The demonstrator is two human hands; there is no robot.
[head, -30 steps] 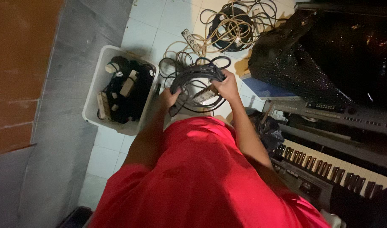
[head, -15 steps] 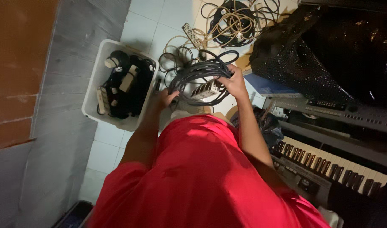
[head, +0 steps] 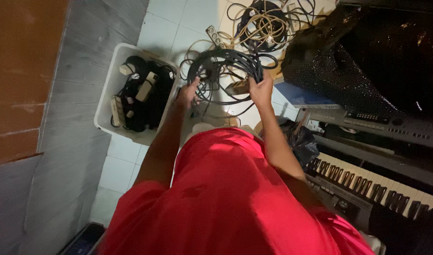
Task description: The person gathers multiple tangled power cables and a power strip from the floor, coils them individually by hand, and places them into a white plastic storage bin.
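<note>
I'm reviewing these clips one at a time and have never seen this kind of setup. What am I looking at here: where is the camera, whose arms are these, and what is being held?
There is no machine: the camera sits on a person's head and looks straight down, so the red shirt filling the bottom is their own body. Both arms reach forward. The left hand and the right hand hold a coil of dark cable between them, each gripping one side of the loop. On the tiled floor to the left stands a white bin with more cables and plugs. Further ahead lies a tangle of beige and black cords with a power strip. On the right are a piano keyboard and a shiny black cover.
</note>
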